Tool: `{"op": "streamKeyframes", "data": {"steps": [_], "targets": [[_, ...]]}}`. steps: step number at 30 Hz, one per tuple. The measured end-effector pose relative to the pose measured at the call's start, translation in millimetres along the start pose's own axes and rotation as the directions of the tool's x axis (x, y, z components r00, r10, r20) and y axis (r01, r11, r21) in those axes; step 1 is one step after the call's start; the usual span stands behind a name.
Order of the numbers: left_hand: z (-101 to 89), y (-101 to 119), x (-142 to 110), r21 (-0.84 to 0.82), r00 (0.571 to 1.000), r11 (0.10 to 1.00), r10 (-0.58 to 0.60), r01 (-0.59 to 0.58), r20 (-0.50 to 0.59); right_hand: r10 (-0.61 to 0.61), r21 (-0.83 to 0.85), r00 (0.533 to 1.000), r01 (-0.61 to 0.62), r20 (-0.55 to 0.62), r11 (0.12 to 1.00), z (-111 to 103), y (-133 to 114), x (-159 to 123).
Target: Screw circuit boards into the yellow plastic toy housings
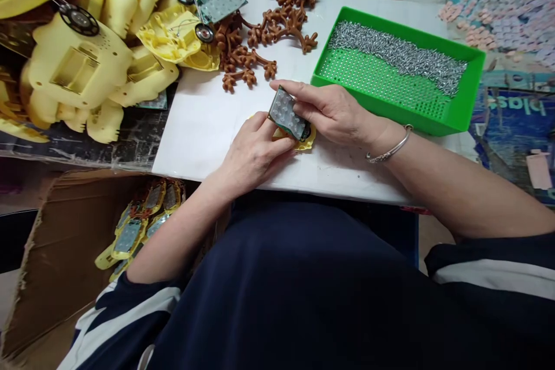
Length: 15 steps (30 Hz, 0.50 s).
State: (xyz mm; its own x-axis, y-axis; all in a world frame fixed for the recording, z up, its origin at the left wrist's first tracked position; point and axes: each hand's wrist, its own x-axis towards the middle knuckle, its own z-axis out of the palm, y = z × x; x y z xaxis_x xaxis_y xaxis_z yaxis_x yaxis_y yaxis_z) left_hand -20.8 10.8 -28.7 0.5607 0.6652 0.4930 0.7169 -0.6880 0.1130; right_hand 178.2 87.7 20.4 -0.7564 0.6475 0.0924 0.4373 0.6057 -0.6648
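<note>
My right hand [332, 110] is closed on a small circuit board [287, 113] faced with a translucent grey button pad, held tilted between thumb and fingers. Beneath it a yellow plastic shell [307, 143] shows only in part on the white tabletop. My left hand [258, 153] has its fingers closed round the shell's left side, close under the board's lower edge. Much of the shell is hidden by the board and both hands. Brown branched plastic parts [249, 63] lie just beyond my hands.
A green basket [390, 113] with many small screws [399, 55] stands right of my right hand. Yellow toy shells with speakers [80, 58] are piled at the left. Below, a cardboard box [65, 231] holds fitted yellow shells [130, 237]. Pale pink pieces [515, 6] lie far right.
</note>
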Motion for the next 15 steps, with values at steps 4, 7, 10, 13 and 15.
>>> {"op": "streamKeyframes", "data": {"steps": [4, 7, 10, 13, 15], "targets": [[0.6, -0.1, -0.5, 0.007, 1.0, 1.0, 0.011, -0.011, -0.022, 0.022, -0.061, 0.999, -0.02, 0.032, 0.998, -1.6, 0.5, 1.9], [0.5, -0.3, -0.5, -0.031, 1.0, 1.0, -0.001, 0.001, -0.005, 0.02, -0.089, 0.999, -0.016, 0.048, 0.996, -2.7, 0.9, 3.6], [-0.1, -0.4, -0.4, -0.058, 1.0, 0.998, -0.008, 0.008, 0.013, 0.009, -0.101, 0.999, -0.004, 0.05, 0.995, -2.3, 0.6, 4.7], [-1.8, -0.1, -0.3, -0.062, 1.0, 0.998, -0.015, 0.016, 0.026, 0.009, -0.102, 0.999, -0.005, 0.042, 0.995, -0.4, 1.9, 4.7], [-3.7, 0.2, -0.5, -0.085, 0.999, 0.996, -0.023, 0.027, 0.048, 0.018, -0.098, 0.999, -0.016, 0.026, 0.995, 0.8, 3.9, 3.9]]}}
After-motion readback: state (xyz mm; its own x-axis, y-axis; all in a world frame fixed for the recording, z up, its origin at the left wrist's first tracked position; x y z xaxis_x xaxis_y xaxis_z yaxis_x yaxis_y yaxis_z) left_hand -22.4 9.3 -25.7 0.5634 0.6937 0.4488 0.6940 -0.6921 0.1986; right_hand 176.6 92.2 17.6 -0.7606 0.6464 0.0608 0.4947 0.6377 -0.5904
